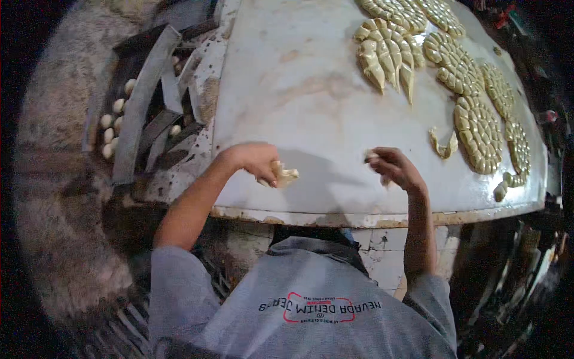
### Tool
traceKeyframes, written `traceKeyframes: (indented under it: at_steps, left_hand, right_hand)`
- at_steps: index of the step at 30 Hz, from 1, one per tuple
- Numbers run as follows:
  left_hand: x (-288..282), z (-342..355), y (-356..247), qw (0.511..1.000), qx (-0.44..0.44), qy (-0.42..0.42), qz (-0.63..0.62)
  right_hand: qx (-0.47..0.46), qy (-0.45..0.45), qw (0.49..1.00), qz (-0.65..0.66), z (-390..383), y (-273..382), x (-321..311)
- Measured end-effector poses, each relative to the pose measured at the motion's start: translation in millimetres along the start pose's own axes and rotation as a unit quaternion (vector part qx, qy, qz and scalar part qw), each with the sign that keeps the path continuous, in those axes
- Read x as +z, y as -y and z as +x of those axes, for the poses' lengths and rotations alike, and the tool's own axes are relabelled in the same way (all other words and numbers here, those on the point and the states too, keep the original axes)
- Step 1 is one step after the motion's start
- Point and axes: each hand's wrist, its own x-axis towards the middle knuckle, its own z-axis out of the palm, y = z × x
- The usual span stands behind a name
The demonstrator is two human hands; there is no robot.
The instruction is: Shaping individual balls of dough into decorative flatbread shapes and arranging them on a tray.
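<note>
Above the near edge of the white table (311, 128), my left hand (258, 160) is closed round a pale, soft piece of dough (288, 176) whose end pokes out past the fingers. My right hand (396, 167), some way to the right, has its fingers drawn together on a small pale bit of dough (369, 155); motion smears it somewhat. Beyond that hand lies a short curved dough scrap (443, 143). Segmented, glossy dough coils (478, 133) lie along the right side, and one with long loose strands (391, 55) sits farther back.
Left of the table stand grey metal troughs or trays (146, 107), beside several white egg-shaped things (107, 121). A small dough lump (500, 191) lies near the front right edge. The table's front rim (382, 221) is worn and curves in front of me.
</note>
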Motion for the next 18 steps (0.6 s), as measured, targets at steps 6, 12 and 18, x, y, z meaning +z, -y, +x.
traceKeyframes:
  at_steps: [6, 12, 18]
  left_hand:
    - [79.7, 33.9, 68.2, 0.827, 0.089, -0.549, 0.088]
    - [50.4, 101.2, -1.3, 0.774, -0.081, -0.622, -0.085]
    - [149.5, 52.3, 10.9, 0.816, 0.036, -0.571, -0.080]
  right_hand:
    - [-0.097, -0.377, 0.736, -0.554, -30.5, -110.5, 18.2]
    - [-0.052, -0.537, 0.700, -0.468, 60.6, -80.8, 12.3]
    - [-0.153, -0.436, 0.716, -0.523, -18.5, -111.6, 85.3]
